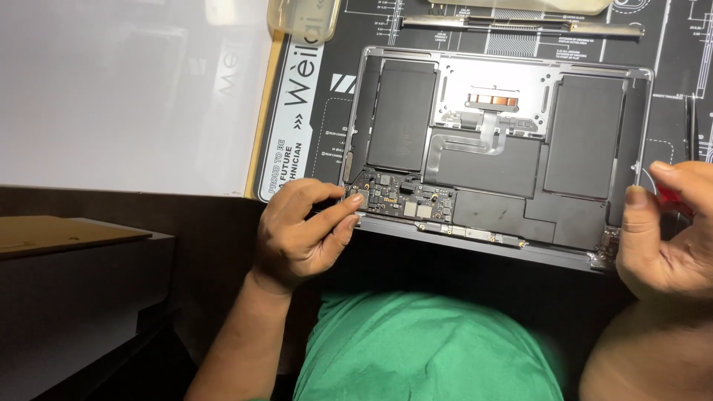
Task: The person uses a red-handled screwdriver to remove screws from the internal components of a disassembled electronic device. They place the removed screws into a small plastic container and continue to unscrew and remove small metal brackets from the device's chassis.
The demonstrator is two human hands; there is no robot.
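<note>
my left hand (304, 234) fingers pinched together at near-left corner of open grey metal laptop chassis (496, 148), touching dark logic board (401, 199) | my right hand (665, 230) clamped on red-handled tool (674, 199) at near-right edge | laptop on black printed repair mat (312, 111)

The laptop (497, 148) by the fingers (349, 204) has a grey frame, black battery blocks, a silver plate with copper strips, and a dark board. Beneath it lies a black mat (312, 111) with white line drawings. Below the fingers shows a green shirt (431, 349). A red tool (672, 199) sits in the right hand (665, 238).
</note>
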